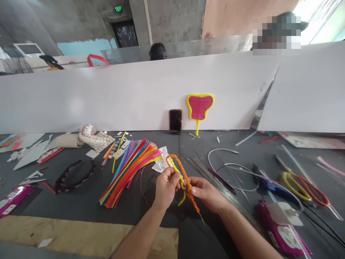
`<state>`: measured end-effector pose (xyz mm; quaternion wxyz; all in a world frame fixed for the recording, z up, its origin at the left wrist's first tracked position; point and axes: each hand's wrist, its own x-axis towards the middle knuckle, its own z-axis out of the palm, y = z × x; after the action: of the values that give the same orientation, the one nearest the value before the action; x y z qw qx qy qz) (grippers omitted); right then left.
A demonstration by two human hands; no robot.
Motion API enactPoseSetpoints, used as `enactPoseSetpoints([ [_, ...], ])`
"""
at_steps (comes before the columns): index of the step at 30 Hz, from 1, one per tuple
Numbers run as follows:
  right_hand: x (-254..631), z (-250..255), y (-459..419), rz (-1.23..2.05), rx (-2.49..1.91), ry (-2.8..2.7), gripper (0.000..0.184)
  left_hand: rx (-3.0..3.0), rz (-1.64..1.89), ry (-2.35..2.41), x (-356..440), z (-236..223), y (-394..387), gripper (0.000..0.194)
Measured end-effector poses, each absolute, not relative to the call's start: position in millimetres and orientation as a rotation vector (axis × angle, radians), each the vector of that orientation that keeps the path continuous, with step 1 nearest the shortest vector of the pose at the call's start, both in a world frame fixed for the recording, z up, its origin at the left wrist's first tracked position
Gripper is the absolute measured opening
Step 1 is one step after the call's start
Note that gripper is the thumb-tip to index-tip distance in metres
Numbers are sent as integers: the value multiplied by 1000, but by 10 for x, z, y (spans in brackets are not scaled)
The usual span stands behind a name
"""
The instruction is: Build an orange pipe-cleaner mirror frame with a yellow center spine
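Note:
Pinched between the thumb and fingers of my left hand (167, 184) is a yellow pipe cleaner (182, 203), its loose tail curling down below. My right hand (206, 192) grips an orange twisted pipe cleaner (185, 174), bent over at the top into a narrow hook. A thin bare wire end pokes out of the orange piece's lower tip. The yellow strand runs alongside the orange one and crosses it between my hands; how they join is hidden by my fingers. Left of my hands, a bundle of coloured pipe cleaners (129, 172) fans across the dark table beside a crumpled white wrapper (161, 160).
Thin metal wires (215, 183), a white cable (229, 164), blue-handled pliers (275, 185) and scissors (298, 185) lie to the right. A phone (175, 121) and a yellow-rimmed red fan (200, 107) lean on the white partition (129, 97). A dark braided headband (72, 180) lies left.

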<state>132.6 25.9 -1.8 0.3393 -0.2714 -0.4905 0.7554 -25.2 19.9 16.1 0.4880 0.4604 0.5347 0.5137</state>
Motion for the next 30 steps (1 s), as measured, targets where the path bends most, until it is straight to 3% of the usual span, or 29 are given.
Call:
enactPoseSetpoints([
  [11,1340,-109,293,1866,-825,-1233,52,1098,1257,1335,-278,132,240,26],
  [14,1354,-96,314,1544,-1011,-1356,49,1113,1284,1364,-320,128,261,26],
  [17,1373,-39,277,998,-1180,-1424,37,1147,1338,1402,-354,116,279,25],
  [21,1331,34,116,599,-1072,-1783,22,1103,1384,1444,-364,117,293,25],
  [25,1199,7,-7,479,-1110,-2026,28,1085,1432,1485,-356,138,290,25],
  [30,1128,-89,41,601,-1328,-2055,38,1089,1471,1417,-331,123,285,26],
])
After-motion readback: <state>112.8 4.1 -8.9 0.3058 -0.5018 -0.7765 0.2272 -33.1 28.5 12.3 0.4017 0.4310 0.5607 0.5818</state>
